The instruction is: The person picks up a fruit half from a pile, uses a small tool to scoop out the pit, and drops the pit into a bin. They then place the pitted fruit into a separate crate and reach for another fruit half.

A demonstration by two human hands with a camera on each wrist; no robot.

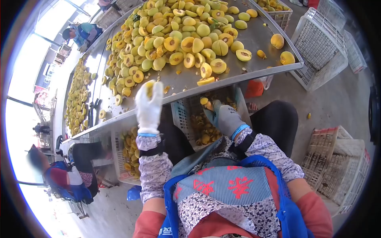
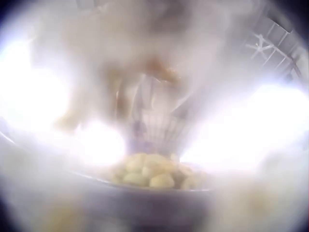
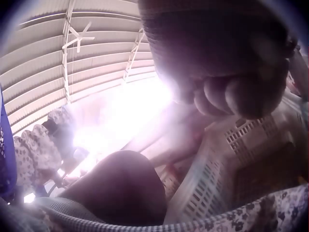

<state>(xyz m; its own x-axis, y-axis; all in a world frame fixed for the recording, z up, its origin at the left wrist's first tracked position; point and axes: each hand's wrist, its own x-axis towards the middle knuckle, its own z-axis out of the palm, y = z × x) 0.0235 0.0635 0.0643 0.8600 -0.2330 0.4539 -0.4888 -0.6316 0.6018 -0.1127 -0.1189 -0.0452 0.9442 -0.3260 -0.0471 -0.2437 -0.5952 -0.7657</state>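
My left hand (image 1: pixel 149 107), in a white glove, is raised at the table's near edge and holds a yellow peach half (image 1: pixel 150 88) between thumb and fingers. In the left wrist view the near part is badly blurred. Lower and to the right, my right hand (image 1: pixel 228 119) in a grey glove is over a crate (image 1: pixel 181 115) of peach pieces. A small yellow-orange peach piece (image 1: pixel 204 100) shows at its fingertips; I cannot tell if a tool is in the grip. Curled gloved fingers (image 3: pixel 217 96) appear dark in the right wrist view.
A large heap of halved peaches (image 1: pixel 174 35) covers much of the metal table (image 1: pixel 254 59). Another crate of peach pieces (image 1: pixel 131 154) stands by my left leg. Stacked white crates (image 1: pixel 321 47) are at the right. A seated person (image 1: pixel 71 174) works at the left.
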